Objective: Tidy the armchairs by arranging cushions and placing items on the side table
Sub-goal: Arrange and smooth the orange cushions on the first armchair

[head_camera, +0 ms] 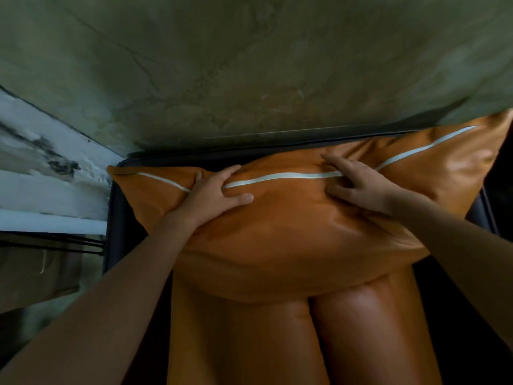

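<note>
A large orange leather cushion (291,245) with a white piping seam along its top edge stands against the back of a dark armchair (116,218). My left hand (211,198) grips the cushion's top edge left of centre, thumb behind and fingers spread over the front. My right hand (358,184) grips the same edge right of centre, fingers curled over the piping. Below the cushion, orange seat cushions (277,343) run toward me, split by a seam.
A green marbled wall (249,65) rises right behind the armchair. At the left are a white weathered ledge or frame (41,176) and a brownish surface (33,273) below it. Dark space lies at the right edge beside the chair.
</note>
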